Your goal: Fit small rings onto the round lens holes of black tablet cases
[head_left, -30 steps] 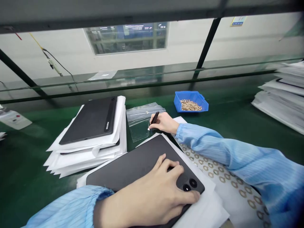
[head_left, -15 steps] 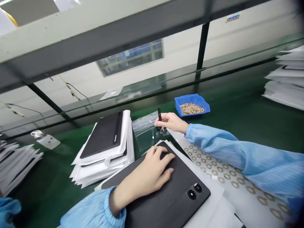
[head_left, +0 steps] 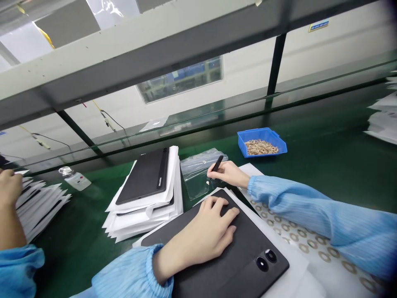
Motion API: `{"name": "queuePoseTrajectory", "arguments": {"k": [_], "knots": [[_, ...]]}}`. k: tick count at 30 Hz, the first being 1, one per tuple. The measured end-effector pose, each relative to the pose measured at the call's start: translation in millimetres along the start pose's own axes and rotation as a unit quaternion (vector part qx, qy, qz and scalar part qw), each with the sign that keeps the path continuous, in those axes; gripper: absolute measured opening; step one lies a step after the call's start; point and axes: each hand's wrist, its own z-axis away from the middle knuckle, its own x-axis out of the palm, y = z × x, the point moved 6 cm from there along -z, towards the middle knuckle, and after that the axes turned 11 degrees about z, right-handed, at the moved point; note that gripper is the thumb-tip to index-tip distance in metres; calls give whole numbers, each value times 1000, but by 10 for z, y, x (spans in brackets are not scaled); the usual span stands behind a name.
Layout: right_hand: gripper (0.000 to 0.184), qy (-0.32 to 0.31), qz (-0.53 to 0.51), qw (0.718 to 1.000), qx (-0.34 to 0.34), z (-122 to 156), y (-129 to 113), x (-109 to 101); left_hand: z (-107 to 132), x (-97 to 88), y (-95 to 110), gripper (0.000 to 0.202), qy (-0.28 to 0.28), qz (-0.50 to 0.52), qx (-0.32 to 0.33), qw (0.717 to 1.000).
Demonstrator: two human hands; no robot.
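Note:
My left hand [head_left: 207,234] lies with its fingers spread on the back of a dark tablet [head_left: 245,265], which has two round camera lenses near its lower right corner. Sheets of white paper show under the tablet. Beyond it, my right hand [head_left: 228,173] is closed around a slim black tool [head_left: 218,163] held at a slant; whether it is a pair of tweezers or a pen I cannot tell. A clear plastic bag [head_left: 195,186] lies flat below that hand, with a tiny pale piece on it by the fingertips.
Left of the bag stands a stack of paper with another tablet [head_left: 145,174] on top. A blue bin [head_left: 279,147] holds small tan rings. A ring sticker sheet [head_left: 294,231] lies under my right forearm. A bottle [head_left: 77,181] and another person's hand [head_left: 10,188] are at left.
My right hand has lowered slightly, and the black tool has gone from upright to leaning right. Small black round parts by its fingers no longer show. Another person's hand has appeared at left.

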Motion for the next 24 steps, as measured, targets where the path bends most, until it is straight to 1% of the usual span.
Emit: {"name": "queuePoseTrajectory", "arguments": {"k": [3, 6, 10, 13, 17, 21, 24], "knots": [[32, 10, -3, 1000, 3, -37, -17, -104, -6, 10, -14, 34, 1, -1, -2, 1000], [35, 3, -9, 1000, -2, -52, -37, -139, -12, 4, -18, 34, -1, 1, -3, 1000], [31, -14, 8, 1000, -2, -40, 5, -45, -11, -14, -8, 33, -4, 3, -1, 1000], [24, -27, 52, 998, -7, -12, 29, 63, -10, -21, -5, 34, -2, 1, -2, 1000], [16, -40, 121, 991, -29, 38, -27, 137, -12, -13, -8, 34, -3, -3, -2, 1000], [19, -55, 149, 987, -27, 44, -63, 128, -6, -6, 9, 34, -2, -3, 1, 1000], [26, -53, 147, 988, -18, 6, -93, 31, 1, -20, 29, 34, 5, 2, 4, 1000]]}}
